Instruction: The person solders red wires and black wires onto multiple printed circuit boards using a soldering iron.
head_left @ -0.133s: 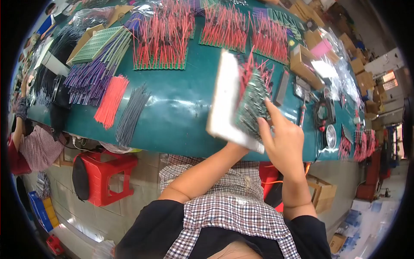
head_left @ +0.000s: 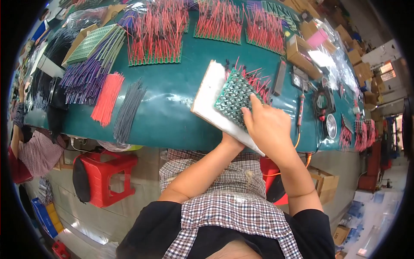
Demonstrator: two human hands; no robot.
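A white-padded board [head_left: 206,96] with a brown edge is tilted above the table's front edge. My left hand [head_left: 233,141] holds it from beneath near its front corner, with the fingers hidden under it. On the padding rests a green circuit board panel [head_left: 235,99] with rows of shiny solder points facing up. Red wires stick out from under its far and right sides. My right hand [head_left: 269,127] is closed at the panel's right part, with index finger and thumb on its surface; the other fingers are mostly hidden.
On the green table [head_left: 172,116] lie red wires [head_left: 107,100], grey wires [head_left: 129,111] and purple wires [head_left: 86,82]. Wired panels [head_left: 155,39] stand along the back. At the right are a soldering iron [head_left: 300,110], a dark bar [head_left: 280,77] and a cardboard box [head_left: 304,56]. A red stool [head_left: 103,179] stands below left.
The padded board has tipped flatter and shifted left. The panel has turned so that its soldered face shows more fully, and my right hand has moved slightly left with it.
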